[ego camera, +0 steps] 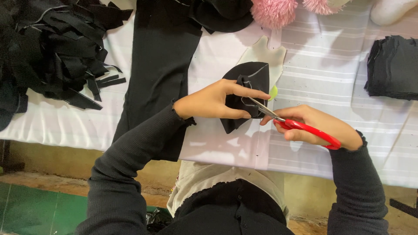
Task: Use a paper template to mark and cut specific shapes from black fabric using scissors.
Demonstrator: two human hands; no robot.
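Note:
My left hand [213, 101] pinches a folded piece of black fabric [245, 93] above the white striped table cover [322, 69]. A chalk line shows on the fabric. My right hand [322, 126] grips red-handled scissors [305, 127], and their metal blades reach into the fabric's right edge beside my left fingertips. A cream paper pattern [265, 52] lies under and behind the fabric, with a small yellow-green thing [273, 92] at its edge.
A long black cloth strip [159, 74] runs down the table on the left. A heap of black offcuts [56, 48] fills the far left. A stack of cut black pieces [392, 67] sits at the right. Pink fluffy material [274, 12] lies at the top.

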